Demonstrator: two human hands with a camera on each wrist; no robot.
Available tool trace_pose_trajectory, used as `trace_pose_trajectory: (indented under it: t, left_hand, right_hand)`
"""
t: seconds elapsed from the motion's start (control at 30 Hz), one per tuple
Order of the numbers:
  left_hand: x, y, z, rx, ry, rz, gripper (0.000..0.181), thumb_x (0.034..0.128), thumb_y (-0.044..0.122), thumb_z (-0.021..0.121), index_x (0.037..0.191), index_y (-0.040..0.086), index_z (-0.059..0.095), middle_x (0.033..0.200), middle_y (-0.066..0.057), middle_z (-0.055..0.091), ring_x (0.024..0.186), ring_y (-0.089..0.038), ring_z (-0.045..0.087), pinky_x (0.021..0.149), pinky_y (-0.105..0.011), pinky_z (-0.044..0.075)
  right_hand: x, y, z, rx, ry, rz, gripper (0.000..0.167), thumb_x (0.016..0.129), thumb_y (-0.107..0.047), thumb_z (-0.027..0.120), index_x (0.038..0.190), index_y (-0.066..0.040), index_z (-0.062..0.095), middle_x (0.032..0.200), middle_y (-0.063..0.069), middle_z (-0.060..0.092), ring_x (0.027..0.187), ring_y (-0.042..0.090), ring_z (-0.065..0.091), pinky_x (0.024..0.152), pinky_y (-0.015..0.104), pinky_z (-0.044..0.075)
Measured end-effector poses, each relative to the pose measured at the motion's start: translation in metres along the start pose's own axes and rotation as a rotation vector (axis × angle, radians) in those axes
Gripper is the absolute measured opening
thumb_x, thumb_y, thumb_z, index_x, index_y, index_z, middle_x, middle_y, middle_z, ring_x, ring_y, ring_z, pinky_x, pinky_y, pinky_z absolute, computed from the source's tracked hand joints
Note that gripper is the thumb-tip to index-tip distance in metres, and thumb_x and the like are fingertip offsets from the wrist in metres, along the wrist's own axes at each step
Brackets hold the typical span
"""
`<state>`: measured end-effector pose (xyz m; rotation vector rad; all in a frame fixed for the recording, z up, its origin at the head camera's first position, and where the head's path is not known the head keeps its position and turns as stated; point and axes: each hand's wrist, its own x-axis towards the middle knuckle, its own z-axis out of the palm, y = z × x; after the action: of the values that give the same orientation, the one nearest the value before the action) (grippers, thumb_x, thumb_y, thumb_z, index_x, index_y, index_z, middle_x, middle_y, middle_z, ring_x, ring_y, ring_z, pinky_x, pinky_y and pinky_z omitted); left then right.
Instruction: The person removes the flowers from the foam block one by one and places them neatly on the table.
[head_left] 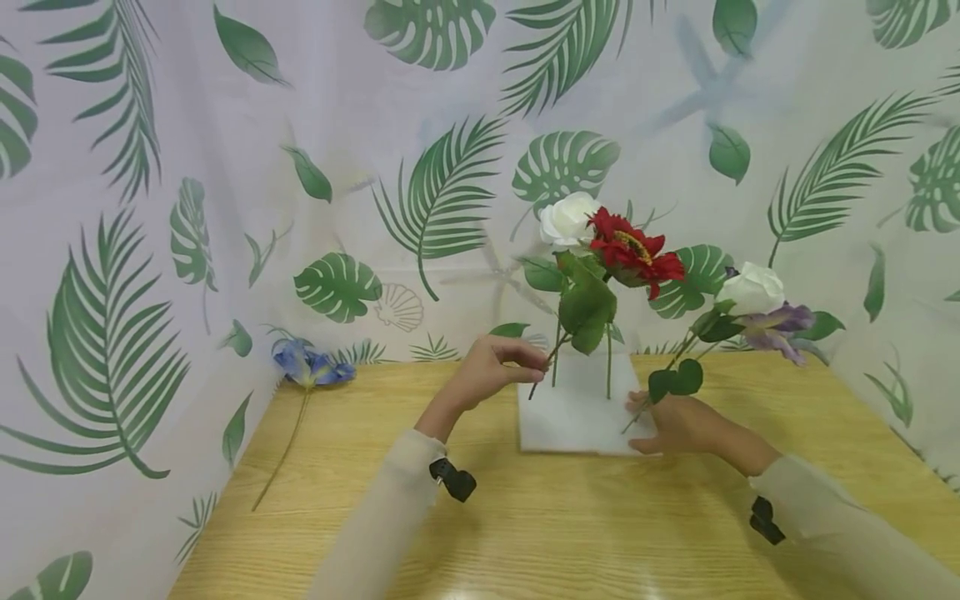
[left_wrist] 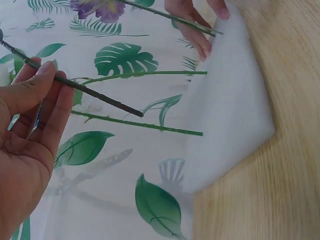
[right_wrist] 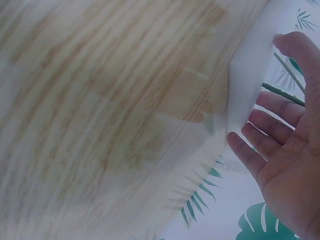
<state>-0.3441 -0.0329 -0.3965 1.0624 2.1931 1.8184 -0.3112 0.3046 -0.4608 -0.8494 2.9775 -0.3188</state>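
My left hand (head_left: pixel 495 367) pinches the dark stem (left_wrist: pixel 95 92) of what appears to be the red flower (head_left: pixel 633 250), between thumb and fingers. The stem's lower end hangs free above a white foam block (head_left: pixel 573 421). Two green stems (left_wrist: pixel 175 129) stand in the block. A white rose (head_left: pixel 568 221) rises above it, partly overlapped by the red flower and leaves. Another white rose (head_left: pixel 750 287) and a purple flower (head_left: pixel 780 325) lean to the right over the block's right side. There my right hand (head_left: pixel 686 423) rests with extended fingers (right_wrist: pixel 275 122) against the block's edge.
A blue flower (head_left: pixel 311 362) with a long stem lies on the wooden table (head_left: pixel 525 525) at the left. A leaf-patterned cloth (head_left: pixel 450 83) hangs behind the table and along both sides.
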Motion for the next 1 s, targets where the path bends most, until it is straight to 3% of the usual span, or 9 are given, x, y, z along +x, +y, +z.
trace_pose_trajectory:
  t: [0.27,0.4,0.5,0.7,1.0]
  left_hand:
    - [-0.016,0.005,-0.028,0.027,0.086,0.003,0.02,0.0865,-0.006,0.076,0.107,-0.009,0.074,0.104,-0.024,0.075,0.088,-0.004,0.069,0.081,-0.027,0.061]
    - [-0.029,0.004,-0.047,0.029,0.126,0.016,0.02,0.0884,-0.007,0.073,0.108,-0.012,0.072,0.106,-0.027,0.073,0.09,-0.006,0.071,0.084,-0.029,0.062]
    - [-0.041,0.003,-0.061,0.051,0.16,0.009,0.02,0.0895,-0.005,0.073,0.108,-0.012,0.072,0.105,-0.023,0.075,0.091,-0.007,0.071,0.085,-0.029,0.062]
    - [-0.066,0.0,-0.087,0.095,0.226,-0.077,0.02,0.0902,0.0,0.075,0.109,-0.007,0.074,0.101,-0.007,0.077,0.09,-0.006,0.071,0.085,-0.027,0.061]
    - [-0.099,-0.005,-0.118,0.108,0.294,-0.206,0.03,0.0904,0.006,0.077,0.117,-0.006,0.071,0.094,0.012,0.074,0.09,-0.005,0.07,0.084,-0.023,0.059]
  right_hand:
    - [-0.001,0.0,0.001,-0.034,0.053,-0.045,0.06,0.082,-0.036,0.084,0.122,0.006,0.071,0.132,0.026,0.065,0.116,0.041,0.066,0.086,0.046,0.06]
    - [0.0,0.001,0.002,-0.035,0.064,-0.054,0.059,0.081,-0.035,0.085,0.121,0.006,0.071,0.131,0.026,0.066,0.118,0.042,0.065,0.088,0.047,0.059]
    - [0.0,0.001,0.002,-0.019,0.059,-0.051,0.06,0.081,-0.036,0.085,0.122,0.006,0.071,0.132,0.026,0.066,0.119,0.042,0.064,0.088,0.047,0.059]
    - [0.0,0.001,0.004,-0.015,0.062,-0.059,0.06,0.081,-0.036,0.085,0.121,0.006,0.071,0.131,0.027,0.066,0.119,0.042,0.065,0.088,0.047,0.059]
    - [-0.001,0.002,0.003,0.033,0.041,-0.023,0.061,0.083,-0.037,0.084,0.123,0.006,0.07,0.136,0.027,0.063,0.127,0.046,0.058,0.097,0.054,0.054]
